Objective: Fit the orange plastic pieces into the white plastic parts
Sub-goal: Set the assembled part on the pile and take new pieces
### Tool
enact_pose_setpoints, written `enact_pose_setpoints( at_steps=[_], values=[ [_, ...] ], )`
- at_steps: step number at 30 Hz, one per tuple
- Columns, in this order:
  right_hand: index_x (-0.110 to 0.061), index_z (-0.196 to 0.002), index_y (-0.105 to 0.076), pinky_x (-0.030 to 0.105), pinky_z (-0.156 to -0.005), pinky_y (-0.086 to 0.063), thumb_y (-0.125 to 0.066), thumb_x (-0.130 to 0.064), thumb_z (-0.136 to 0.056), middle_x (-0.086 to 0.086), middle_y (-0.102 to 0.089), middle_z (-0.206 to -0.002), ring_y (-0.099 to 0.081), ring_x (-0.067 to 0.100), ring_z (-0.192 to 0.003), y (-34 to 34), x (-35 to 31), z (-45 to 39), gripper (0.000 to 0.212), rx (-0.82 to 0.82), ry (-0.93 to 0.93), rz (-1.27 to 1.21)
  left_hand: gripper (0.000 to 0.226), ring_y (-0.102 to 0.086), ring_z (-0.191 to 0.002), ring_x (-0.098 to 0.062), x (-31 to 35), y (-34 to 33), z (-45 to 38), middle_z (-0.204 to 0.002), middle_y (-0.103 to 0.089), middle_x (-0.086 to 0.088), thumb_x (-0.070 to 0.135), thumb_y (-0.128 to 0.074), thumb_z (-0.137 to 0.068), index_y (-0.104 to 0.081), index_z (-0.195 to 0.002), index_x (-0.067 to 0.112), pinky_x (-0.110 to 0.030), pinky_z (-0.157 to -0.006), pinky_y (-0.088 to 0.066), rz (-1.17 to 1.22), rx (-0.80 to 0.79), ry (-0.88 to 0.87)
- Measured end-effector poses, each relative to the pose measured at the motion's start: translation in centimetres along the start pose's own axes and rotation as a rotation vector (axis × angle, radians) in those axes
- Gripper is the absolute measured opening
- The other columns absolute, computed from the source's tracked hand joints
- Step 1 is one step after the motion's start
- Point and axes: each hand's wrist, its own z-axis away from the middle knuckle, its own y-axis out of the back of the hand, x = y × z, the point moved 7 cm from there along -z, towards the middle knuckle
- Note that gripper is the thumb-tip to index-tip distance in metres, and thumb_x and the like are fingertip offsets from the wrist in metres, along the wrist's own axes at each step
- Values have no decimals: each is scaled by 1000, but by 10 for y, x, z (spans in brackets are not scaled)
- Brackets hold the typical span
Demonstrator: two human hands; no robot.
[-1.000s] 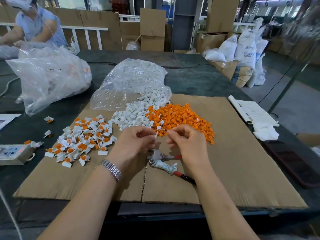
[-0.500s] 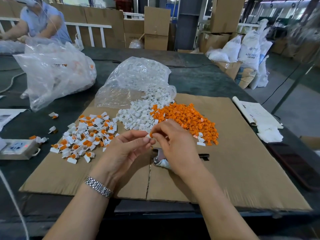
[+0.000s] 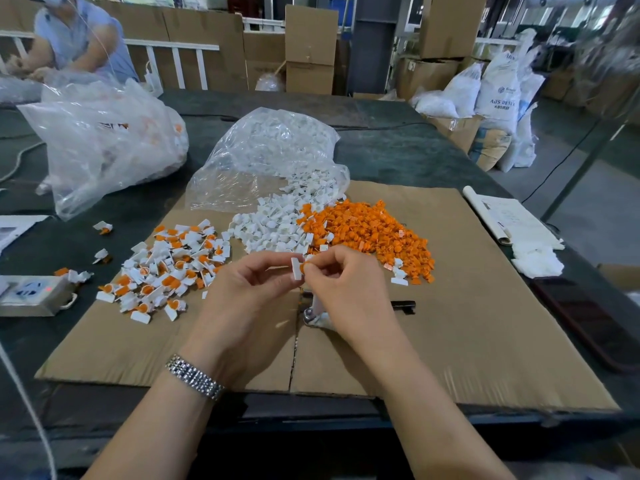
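L forearm w/ a silver link-metal watch band (image 3: 194, 376) and R forearm reach in over the near edge of a flat brown cardboard sheet (image 3: 467, 341) on a dark grey-green worktable (image 3: 398, 157). Left hand (image 3: 242, 299) pinches a small white plastic part (image 3: 296, 268) betw. thumb and fingertips, part held upright above the cardboard. Right hand (image 3: 346, 292) has fingers curled, pinching a small orange plastic piece (image 3: 302, 267) against the white part's R side; the two touch. Under the R hand lies a metal hand tool w/ dark handle (image 3: 403, 305), mostly hidden. L of the hands: a scattered heap of assembled white-and-orange parts (image 3: 166, 268). Just beyond the hands: a pile of loose white plastic parts (image 3: 273, 226) touching a pile of loose orange plastic pieces (image 3: 374, 230) on its R. Behind, a crumpled clear plastic bag (image 3: 270, 154) spills the white parts. Far L, a bigger clear plastic bag (image 3: 100, 143); a second person in a light blue shirt (image 3: 79, 36) beyond it.
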Motion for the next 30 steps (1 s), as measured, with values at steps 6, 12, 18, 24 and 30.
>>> enact_pose_setpoints(
  at_steps=[6, 12, 18, 24, 30],
  values=[
    [-29, -117, -70, 23, -72, -54, -73, -15, -91, -7, -65, -97, -58, 3, -76, 15, -9, 4, 30, -250, 145, -125, 29, -76, -93, -31, -18, -2, 0, -105, -74, -27, -10, -69, -75, -75, -104, -6, -26, -76, -61, 381, -28, 185],
    [-20, -109, -76, 37, -80, -57, -76, -15, -87, -11, -66, -95, -65, 11, -89, 21, -15, 5, 22, -210, 273, -23, 35, -75, -90, -27, -24, -11, 3, -110, -72, -26, -14, -68, -82, -68, -117, -11, -26, -76, -61, 486, -151, 229],
    [-17, -107, -77, 36, -80, -56, -79, -19, -84, -11, -67, -92, -65, 10, -86, 20, -17, 7, 23, -148, 356, 17, 32, -75, -90, -26, -16, -6, 1, -106, -74, -23, -10, -70, -73, -76, -103, -4, -25, -75, -61, 326, -84, 165],
    [-11, -108, -76, 29, -82, -55, -77, -13, -85, -5, -66, -95, -62, 7, -87, 20, -22, 11, 22, -96, 443, 44, 27, -76, -98, -26, -10, -8, 6, -100, -77, -20, -4, -71, -74, -78, -101, -3, -25, -80, -60, 329, -80, 166],
    [-11, -108, -75, 25, -80, -54, -76, -11, -88, -3, -66, -95, -62, 6, -86, 17, -27, 16, 21, -72, 527, 127, 27, -75, -99, -28, -8, -3, 6, -108, -75, -23, 2, -75, -76, -77, -102, -4, -27, -82, -61, 285, -27, 222]
  ],
)
